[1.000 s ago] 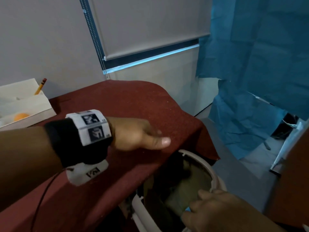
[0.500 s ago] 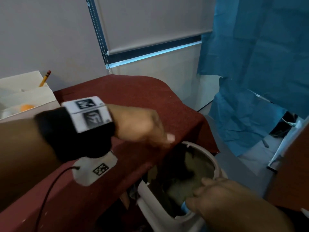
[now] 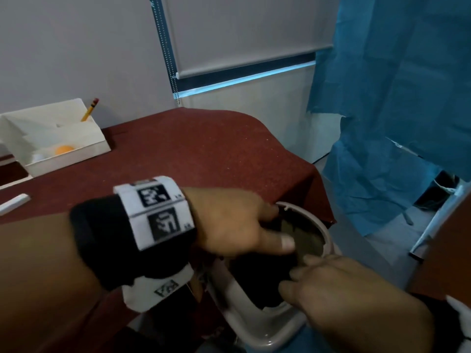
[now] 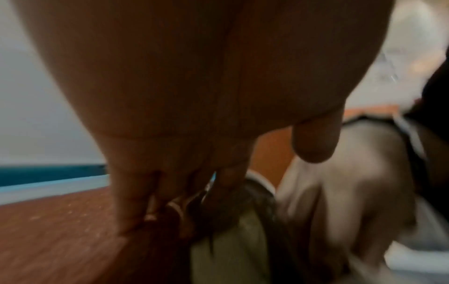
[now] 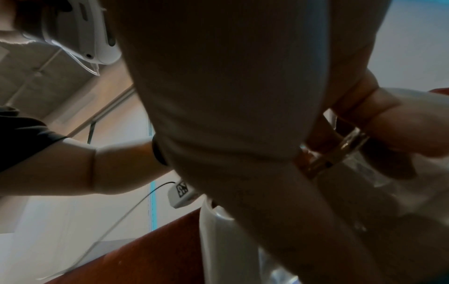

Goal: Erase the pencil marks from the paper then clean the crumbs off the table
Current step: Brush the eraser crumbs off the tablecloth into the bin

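Note:
My left hand (image 3: 277, 233) lies at the right edge of the dark red table (image 3: 191, 154), fingers straight, reaching over the mouth of a white waste bin (image 3: 267, 335). Below the edge, my right hand (image 3: 331, 289) grips the bin's near rim and holds it up against the table. Small pale crumbs (image 3: 257, 149) dot the cloth beyond my left hand. In the left wrist view the fingers (image 4: 136, 201) touch the cloth beside the bin's dark inside (image 4: 230, 249). The right wrist view shows my right hand (image 5: 340, 153) curled round the bin's rim (image 5: 223, 240).
A white box (image 3: 58, 138) at the table's far left holds a pencil (image 3: 89, 110) and an orange ball (image 3: 63, 149). A white bar (image 3: 14, 203) lies at the left edge. A blue curtain (image 3: 395, 98) hangs to the right above the floor.
My left hand has swept right across the cloth to the table's edge and now reaches over the bin. The right hand has kept its hold on the rim.

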Demonstrator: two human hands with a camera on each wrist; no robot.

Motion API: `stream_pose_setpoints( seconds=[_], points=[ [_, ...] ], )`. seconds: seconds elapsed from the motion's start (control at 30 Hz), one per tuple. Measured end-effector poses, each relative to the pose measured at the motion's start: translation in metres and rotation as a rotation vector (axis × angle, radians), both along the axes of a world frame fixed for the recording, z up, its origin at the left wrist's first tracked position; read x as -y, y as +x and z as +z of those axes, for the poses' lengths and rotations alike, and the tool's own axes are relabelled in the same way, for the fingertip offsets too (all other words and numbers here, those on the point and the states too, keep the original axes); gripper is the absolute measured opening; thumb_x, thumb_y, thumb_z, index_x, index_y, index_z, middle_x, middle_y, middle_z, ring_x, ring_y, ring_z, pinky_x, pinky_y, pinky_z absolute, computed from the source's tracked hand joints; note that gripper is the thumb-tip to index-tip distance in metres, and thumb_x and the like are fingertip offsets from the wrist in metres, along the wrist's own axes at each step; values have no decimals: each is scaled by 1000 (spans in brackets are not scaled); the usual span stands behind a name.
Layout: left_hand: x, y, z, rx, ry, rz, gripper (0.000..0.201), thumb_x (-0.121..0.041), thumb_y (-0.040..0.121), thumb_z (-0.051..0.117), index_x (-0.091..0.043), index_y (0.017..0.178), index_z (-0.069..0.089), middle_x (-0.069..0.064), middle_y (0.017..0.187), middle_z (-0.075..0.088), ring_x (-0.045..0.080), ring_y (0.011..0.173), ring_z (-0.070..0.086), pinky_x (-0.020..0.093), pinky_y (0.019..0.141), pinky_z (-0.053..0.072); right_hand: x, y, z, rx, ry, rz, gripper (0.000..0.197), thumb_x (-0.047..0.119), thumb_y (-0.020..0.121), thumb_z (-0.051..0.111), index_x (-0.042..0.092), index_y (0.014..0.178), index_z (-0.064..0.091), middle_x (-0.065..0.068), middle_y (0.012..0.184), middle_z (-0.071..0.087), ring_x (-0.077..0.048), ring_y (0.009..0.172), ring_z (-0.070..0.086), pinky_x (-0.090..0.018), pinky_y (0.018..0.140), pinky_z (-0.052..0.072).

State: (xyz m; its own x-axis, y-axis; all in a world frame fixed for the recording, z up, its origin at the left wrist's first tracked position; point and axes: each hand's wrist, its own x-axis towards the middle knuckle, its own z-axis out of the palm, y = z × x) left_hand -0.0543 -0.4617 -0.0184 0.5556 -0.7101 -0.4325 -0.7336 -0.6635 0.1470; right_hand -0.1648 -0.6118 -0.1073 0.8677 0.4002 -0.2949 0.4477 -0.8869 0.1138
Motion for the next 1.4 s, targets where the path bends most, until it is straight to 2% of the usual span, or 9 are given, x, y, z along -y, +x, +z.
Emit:
stream_pose_setpoints(
  seconds=[0.23, 0.4, 0.53, 0.73, 0.83, 0.97, 1.2, 1.3, 1.4],
  points=[
    [-11, 29, -28, 188, 238, 222, 106, -82, 83, 28, -16, 156, -10, 5, 163, -13, 27, 151, 2, 48, 121, 10, -7, -2, 3, 8, 32, 26, 27, 23, 98, 51, 25, 125, 48, -1, 123, 56, -24, 112, 48, -38, 80, 34],
    [7, 4, -8, 34, -62, 2, 64, -49, 100, 41, -26, 156, 21, -6, 164, 13, 15, 148, 18, 29, 118, 14, -12, 0, 5, 16, 2, 44, 32, 23, 97, 53, 24, 128, 48, -2, 122, 56, -25, 110, 50, -39, 81, 39],
    [11, 5, -18, 213, 69, 40, 78, -52, 99, 40, -19, 157, -1, 0, 165, -5, 25, 150, 9, 41, 121, 14, -18, 0, 3, 24, -2, 55, 27, 20, 98, 50, 21, 125, 49, -4, 119, 58, -27, 107, 52, -38, 75, 39],
    [-45, -6, 16, -25, -251, 69, 32, -52, 94, 53, -37, 117, 68, -19, 116, 69, 2, 105, 63, 27, 98, 46, -15, -4, 6, 34, 17, 39, 26, 21, 92, 58, 26, 116, 50, 1, 113, 58, -23, 105, 52, -40, 81, 47],
    [-114, 11, 26, 201, -194, 312, 95, -93, 63, 28, -31, 126, 63, -8, 134, 61, 9, 120, 57, 29, 106, 40, -16, -5, 4, 60, 23, 58, 25, 22, 90, 59, 27, 113, 50, 2, 113, 59, -22, 104, 53, -39, 78, 45],
    [-157, -11, -2, 27, 335, 552, 156, -107, 25, 0, -24, 157, 1, -3, 163, -8, 15, 150, 6, 35, 119, 9, -18, -2, 4, 68, 16, 51, 23, 23, 92, 57, 29, 112, 49, 5, 112, 58, -20, 102, 52, -35, 71, 41],
    [-44, -43, -19, -21, 114, 265, 93, -77, 86, 16, -21, 157, -6, -2, 163, -13, 18, 151, -1, 43, 122, 6, -24, -9, 2, 74, 47, 64, 21, 23, 89, 58, 33, 107, 51, 7, 106, 60, -18, 99, 56, -36, 74, 47],
    [-39, -36, 9, -118, -228, 270, 82, -72, 85, 24, -31, 156, 15, -15, 162, 9, 4, 147, 11, 29, 121, 6, -26, -9, 2, 75, 47, 65, 26, 21, 89, 58, 32, 112, 52, 6, 110, 60, -19, 101, 56, -37, 74, 47],
    [-74, -9, 16, 102, -180, 386, 95, -75, 74, 14, -27, 155, 21, -9, 162, 15, 10, 147, 17, 31, 120, 10, -27, -9, 0, 90, 38, 79, 25, 20, 89, 59, 29, 111, 50, 4, 107, 59, -21, 98, 53, -37, 72, 45]
  ],
)
